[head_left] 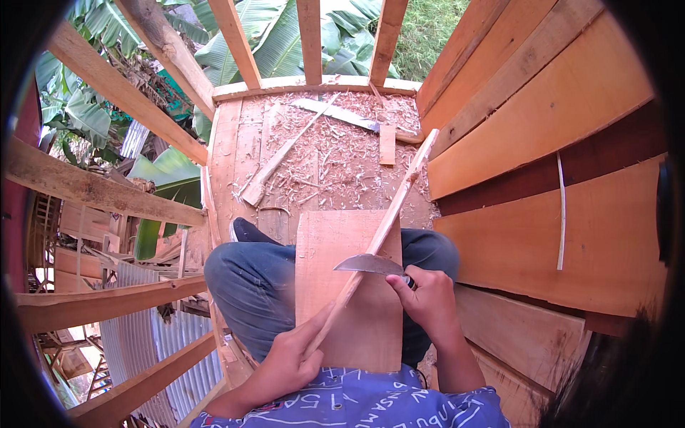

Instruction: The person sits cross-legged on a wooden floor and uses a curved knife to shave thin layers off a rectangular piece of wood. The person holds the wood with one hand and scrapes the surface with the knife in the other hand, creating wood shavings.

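Note:
My left hand is closed around the near end of a long, thin wooden stick. The stick slants up and away to the right across a flat wooden board lying on my lap. In my right hand is a knife with a short curved blade, gripped by its dark handle. Its blade lies across the stick near the middle of the board, touching or just over the wood. Part of the handle is hidden by my fingers.
Wood shavings cover the plank floor ahead. A machete, a tapered wooden piece and a small wood block lie among them. Wooden railing bars stand ahead and left; a plank wall closes the right side.

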`<state>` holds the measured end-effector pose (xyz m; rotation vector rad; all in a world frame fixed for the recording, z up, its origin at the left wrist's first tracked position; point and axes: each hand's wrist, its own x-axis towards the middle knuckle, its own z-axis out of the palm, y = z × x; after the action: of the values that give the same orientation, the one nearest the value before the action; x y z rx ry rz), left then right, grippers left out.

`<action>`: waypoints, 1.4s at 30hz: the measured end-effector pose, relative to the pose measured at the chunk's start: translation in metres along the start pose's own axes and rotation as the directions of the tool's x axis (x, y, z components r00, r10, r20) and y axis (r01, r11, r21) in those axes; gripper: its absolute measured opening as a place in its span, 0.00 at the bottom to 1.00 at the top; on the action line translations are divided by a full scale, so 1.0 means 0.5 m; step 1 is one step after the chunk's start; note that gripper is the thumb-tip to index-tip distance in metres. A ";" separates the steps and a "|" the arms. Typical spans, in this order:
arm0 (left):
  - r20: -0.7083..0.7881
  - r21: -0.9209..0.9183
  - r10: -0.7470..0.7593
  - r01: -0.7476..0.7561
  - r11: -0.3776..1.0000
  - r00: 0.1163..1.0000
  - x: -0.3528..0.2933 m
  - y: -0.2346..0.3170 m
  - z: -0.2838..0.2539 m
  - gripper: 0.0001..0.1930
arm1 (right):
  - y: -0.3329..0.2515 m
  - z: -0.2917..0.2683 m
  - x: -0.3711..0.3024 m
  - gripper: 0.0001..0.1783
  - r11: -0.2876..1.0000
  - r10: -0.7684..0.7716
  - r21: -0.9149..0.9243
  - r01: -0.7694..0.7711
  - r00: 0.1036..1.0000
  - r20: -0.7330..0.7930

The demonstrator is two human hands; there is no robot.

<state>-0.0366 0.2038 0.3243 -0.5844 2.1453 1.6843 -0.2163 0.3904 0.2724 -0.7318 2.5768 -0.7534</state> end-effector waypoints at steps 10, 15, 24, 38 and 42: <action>-0.056 0.069 0.083 -0.079 0.994 0.995 0.010 -0.004 0.014 0.37 | -0.006 -0.026 -0.015 0.28 0.994 0.046 -0.098 -0.049 0.998 -0.034; -0.063 0.057 0.145 -0.141 0.988 0.987 0.012 -0.008 0.019 0.38 | 0.022 -0.024 -0.001 0.29 0.990 -0.020 -0.143 0.008 0.997 -0.081; -0.072 0.069 0.157 -0.152 0.986 0.985 0.012 -0.020 0.019 0.38 | 0.031 -0.019 0.005 0.32 0.984 0.037 -0.166 -0.060 0.990 -0.137; -0.084 0.042 0.038 -0.034 0.999 0.996 0.016 -0.013 0.007 0.37 | 0.016 -0.016 -0.031 0.29 0.983 0.182 -0.018 -0.185 0.978 -0.099; -0.085 0.034 0.083 -0.081 0.996 0.993 0.018 -0.019 0.011 0.36 | 0.010 -0.012 -0.048 0.28 0.985 0.121 0.124 -0.122 0.993 0.011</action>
<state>-0.0391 0.2063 0.3104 -0.5775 2.2802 1.6945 -0.2015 0.4102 0.2789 -0.5321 2.5178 -0.8638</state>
